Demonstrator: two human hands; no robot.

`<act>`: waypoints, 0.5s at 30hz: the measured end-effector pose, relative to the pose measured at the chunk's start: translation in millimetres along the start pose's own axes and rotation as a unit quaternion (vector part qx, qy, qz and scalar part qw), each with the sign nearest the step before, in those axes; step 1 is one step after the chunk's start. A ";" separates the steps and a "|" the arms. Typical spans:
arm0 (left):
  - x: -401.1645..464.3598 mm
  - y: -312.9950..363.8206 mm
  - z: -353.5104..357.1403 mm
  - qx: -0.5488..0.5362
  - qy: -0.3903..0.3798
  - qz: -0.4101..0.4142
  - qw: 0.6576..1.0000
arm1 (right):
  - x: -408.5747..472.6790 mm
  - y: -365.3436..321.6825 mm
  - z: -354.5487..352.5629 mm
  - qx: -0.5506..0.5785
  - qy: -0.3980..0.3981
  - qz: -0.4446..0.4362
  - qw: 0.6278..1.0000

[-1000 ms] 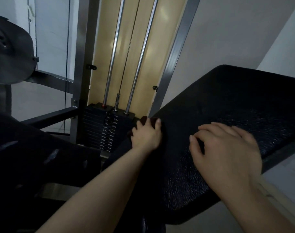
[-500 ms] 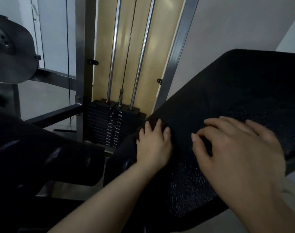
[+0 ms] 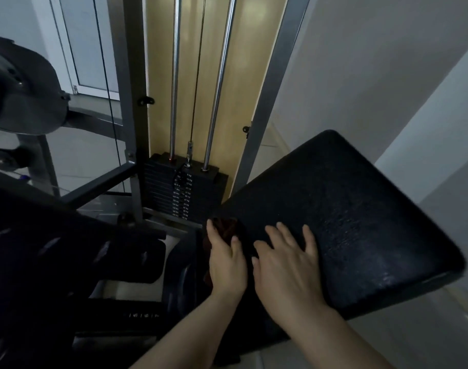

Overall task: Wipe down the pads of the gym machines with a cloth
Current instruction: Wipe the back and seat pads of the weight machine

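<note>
Both hands work the black pad (image 3: 347, 222): the left hand (image 3: 227, 265) pinches a dark red cloth (image 3: 223, 227) at its fingertips, the right hand (image 3: 286, 267) lies flat, fingers spread (bracing). Press evenly, overlap strokes outward beyond the fingertips.

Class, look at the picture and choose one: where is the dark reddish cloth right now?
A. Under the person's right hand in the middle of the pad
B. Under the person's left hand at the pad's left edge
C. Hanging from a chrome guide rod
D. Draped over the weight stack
B: the cloth shows under the fingers of the left hand at the left edge of the black pad, while the right hand lies flat on bare pad.
</note>
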State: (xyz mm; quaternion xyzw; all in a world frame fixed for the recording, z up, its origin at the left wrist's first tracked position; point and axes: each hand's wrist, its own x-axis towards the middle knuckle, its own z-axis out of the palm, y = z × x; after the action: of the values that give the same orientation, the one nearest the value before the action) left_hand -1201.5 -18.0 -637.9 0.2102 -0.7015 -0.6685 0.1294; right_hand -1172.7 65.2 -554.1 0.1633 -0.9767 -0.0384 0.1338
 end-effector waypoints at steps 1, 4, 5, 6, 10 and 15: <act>-6.7 3.8 1.6 0.003 0.000 0.000 1.000 | 4.7 4.2 -10.7 -0.002 -0.019 -0.003 1.000; -30.2 11.8 8.3 0.058 -0.001 0.005 0.998 | 11.7 19.5 -36.6 -0.013 -0.100 -0.049 0.994; -36.7 13.9 10.8 0.092 0.006 -0.012 0.996 | 10.8 23.0 -43.3 -0.027 -0.127 -0.066 0.989; -41.0 16.9 12.7 0.131 0.015 -0.039 0.991 | 9.9 23.8 -48.3 -0.046 -0.142 -0.082 0.985; -32.0 21.0 15.3 0.203 0.021 -0.091 0.975 | 9.2 20.3 -55.5 -0.074 -0.180 -0.112 0.974; -0.8 5.7 15.0 0.206 0.016 -0.073 0.976 | 11.1 19.5 -39.4 -0.036 -0.162 -0.066 0.984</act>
State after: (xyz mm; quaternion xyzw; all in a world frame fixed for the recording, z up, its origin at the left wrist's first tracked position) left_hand -1208.5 -4.2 -633.3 0.2938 -0.8050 -0.5134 0.0458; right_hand -1178.0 78.6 -511.1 0.2143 -0.9704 -0.1085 -0.0233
